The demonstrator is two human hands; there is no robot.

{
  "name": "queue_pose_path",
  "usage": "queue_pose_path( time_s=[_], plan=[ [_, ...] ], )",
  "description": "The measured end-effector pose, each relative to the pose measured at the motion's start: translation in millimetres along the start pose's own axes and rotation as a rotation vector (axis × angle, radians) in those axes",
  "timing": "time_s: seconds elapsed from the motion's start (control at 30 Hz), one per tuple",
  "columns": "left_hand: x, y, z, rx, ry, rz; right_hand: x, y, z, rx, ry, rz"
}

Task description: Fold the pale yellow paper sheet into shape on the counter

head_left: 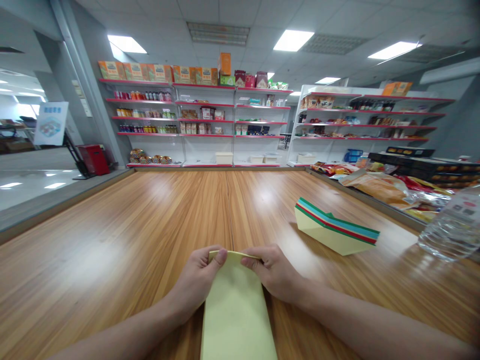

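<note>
A long, pale yellow sheet of folded paper [236, 315] stretches from the near edge of the view up to my two hands. My left hand [204, 272] pinches its far left corner, thumb on top. At the far right corner, my right hand [272, 272] grips the paper between thumb and fingers. The far edge bows slightly between them. To the right, apart from my hands, a folded paper boat [333, 230] stands on the table, pale yellow below with green, blue, white and red stripes along its top.
The wooden table [157, 220] has a raised rim. A clear plastic bottle [452, 225] stands at the right, near packaged snacks [386, 187] and stacked black boxes [416, 165]. Shelves of goods [206, 105] line the back. A red box [93, 159] is on the floor at left.
</note>
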State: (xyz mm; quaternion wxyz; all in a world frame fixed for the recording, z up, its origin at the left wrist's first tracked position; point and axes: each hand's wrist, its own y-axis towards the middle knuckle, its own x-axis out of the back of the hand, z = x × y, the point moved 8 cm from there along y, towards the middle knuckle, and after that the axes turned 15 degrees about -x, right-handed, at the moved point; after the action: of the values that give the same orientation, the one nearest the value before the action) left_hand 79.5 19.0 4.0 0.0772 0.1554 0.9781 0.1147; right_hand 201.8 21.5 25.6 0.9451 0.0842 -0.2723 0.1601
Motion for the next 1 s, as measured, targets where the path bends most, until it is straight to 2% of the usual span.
queue_pose_path(
  time_s=[0.13, 0.27, 0.4, 0.53, 0.67, 1.0],
  plan=[
    [1.4, -1.6, -1.9, -0.008, 0.046, -0.015, 3.9, 2.3, -1.5, -0.025, -0.016, -0.032],
    [3.5, -1.8, -9.8, -0.091, 0.208, -0.002, 3.5, 4.4, -8.0, -0.088, 0.050, -0.028],
    [3.3, -1.7, -18.4, -0.186, 0.380, 0.012, 6.5, 2.4, -7.5, -0.072, -0.092, -0.112],
    [1.4, -0.4, -16.0, -0.134, 0.349, 0.017, 11.8, -0.1, 0.4, 0.011, -0.200, -0.195],
    [2.3, 0.5, -12.5, -0.077, 0.281, 0.011, 12.4, 0.8, 4.2, 0.015, -0.182, -0.189],
    [0.8, 0.4, -18.4, -0.162, 0.383, 0.063, 14.0, -4.7, 17.7, 0.118, -0.036, -0.171]
  ],
)
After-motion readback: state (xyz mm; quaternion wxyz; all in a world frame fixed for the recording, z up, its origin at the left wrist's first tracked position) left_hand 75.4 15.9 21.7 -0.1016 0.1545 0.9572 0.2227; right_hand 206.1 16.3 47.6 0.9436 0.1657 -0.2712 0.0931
